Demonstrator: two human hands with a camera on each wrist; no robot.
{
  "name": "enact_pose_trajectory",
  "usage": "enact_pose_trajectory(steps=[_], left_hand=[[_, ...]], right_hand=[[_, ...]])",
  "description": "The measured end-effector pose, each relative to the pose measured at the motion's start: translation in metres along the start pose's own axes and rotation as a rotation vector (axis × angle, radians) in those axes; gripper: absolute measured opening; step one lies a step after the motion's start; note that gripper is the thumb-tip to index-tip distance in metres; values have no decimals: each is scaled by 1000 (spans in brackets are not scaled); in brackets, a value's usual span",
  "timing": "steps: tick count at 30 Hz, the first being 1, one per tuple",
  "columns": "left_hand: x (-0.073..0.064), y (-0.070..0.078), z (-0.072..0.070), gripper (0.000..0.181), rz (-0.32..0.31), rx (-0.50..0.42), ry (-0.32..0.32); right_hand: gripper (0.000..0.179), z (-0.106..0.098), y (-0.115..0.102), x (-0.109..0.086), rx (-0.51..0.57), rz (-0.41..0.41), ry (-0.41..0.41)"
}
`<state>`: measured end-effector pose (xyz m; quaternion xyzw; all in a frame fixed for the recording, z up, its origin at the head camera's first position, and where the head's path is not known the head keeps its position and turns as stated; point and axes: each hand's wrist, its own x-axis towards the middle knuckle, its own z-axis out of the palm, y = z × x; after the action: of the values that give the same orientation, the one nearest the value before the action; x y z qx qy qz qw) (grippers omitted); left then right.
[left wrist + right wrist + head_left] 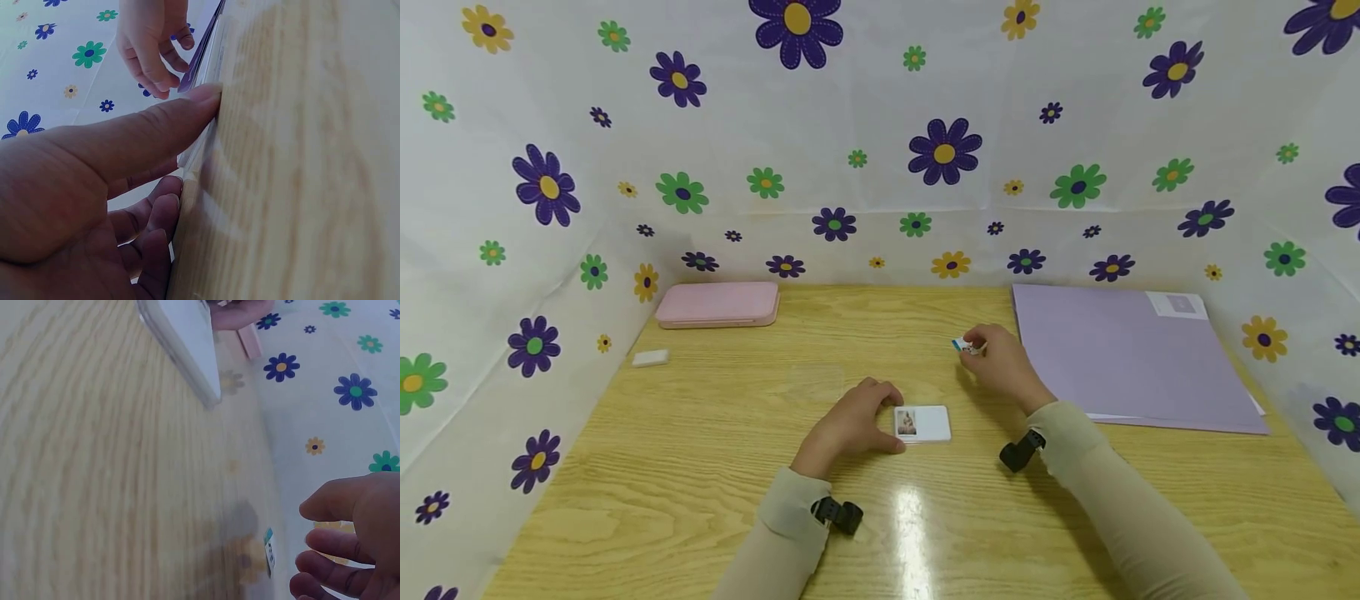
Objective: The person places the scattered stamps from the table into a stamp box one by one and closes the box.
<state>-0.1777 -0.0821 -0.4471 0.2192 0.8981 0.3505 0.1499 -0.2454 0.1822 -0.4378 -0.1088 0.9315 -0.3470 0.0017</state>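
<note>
A small white card (925,423) with a tiny photo at its left end lies flat on the wooden table (700,467). My left hand (880,417) holds the card's left end, thumb on the near edge and curled fingers (159,215) on the far edge. The card (184,344) also shows in the right wrist view. My right hand (977,343) hovers with loosely curled fingers (331,540) right beside a tiny white and blue item (961,345) lying on the table. In the right wrist view the item (270,553) sits just clear of the fingertips.
A lilac folder (1127,354) lies at the right, close to my right hand. A pink case (718,303) sits at the back left, with a small white block (650,358) in front of it. Flowered sheets (880,150) wall in three sides.
</note>
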Motion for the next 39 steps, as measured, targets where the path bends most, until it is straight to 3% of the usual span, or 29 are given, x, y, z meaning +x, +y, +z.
enact_pose_trajectory(steps=[16, 26, 39], left_hand=[[-1, -2, 1, 55, -3, 2, 1], [-1, -3, 2, 55, -5, -1, -2], [-3, -1, 0, 54, -16, -3, -2]], right_hand=[[33, 2, 10, 5, -50, 54, -19], [26, 4, 9, 12, -143, 113, -19], [20, 5, 10, 12, -88, 127, -19]])
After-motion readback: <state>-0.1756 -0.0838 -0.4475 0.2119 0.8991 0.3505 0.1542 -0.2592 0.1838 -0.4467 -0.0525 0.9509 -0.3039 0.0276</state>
